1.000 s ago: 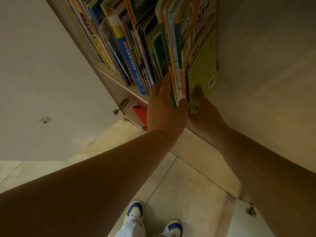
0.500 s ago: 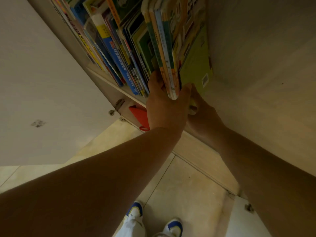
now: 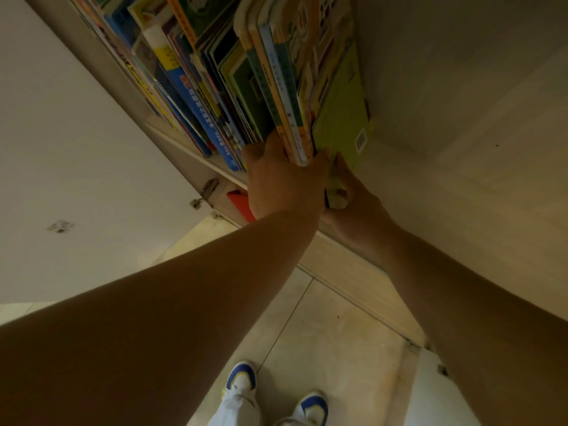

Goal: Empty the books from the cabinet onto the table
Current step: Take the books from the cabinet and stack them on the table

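A row of upright books fills the cabinet shelf [image 3: 196, 155]. At its right end stands a bundle of several thin books [image 3: 295, 96] with green, orange and blue spines; the outermost has a lime-green cover with a barcode [image 3: 341, 124]. My left hand [image 3: 282, 182] clasps the bundle's lower left side, fingers tucked between it and the books further left [image 3: 196, 96]. My right hand [image 3: 353, 204] holds the bundle's lower right corner from below. Both hands squeeze the bundle between them.
An open white cabinet door [image 3: 67, 167] hangs at the left, its hinge [image 3: 207, 189] near the shelf edge. A red object [image 3: 241, 202] sits on the shelf below. The cabinet's right wall [image 3: 461, 118] is close beside the bundle. Tiled floor and my shoes [image 3: 273, 392] lie beneath.
My left hand's fingers have slid deeper between the books, separating the right-hand bundle. My right hand has shifted under the green book's corner. The bundle has tipped slightly outward.
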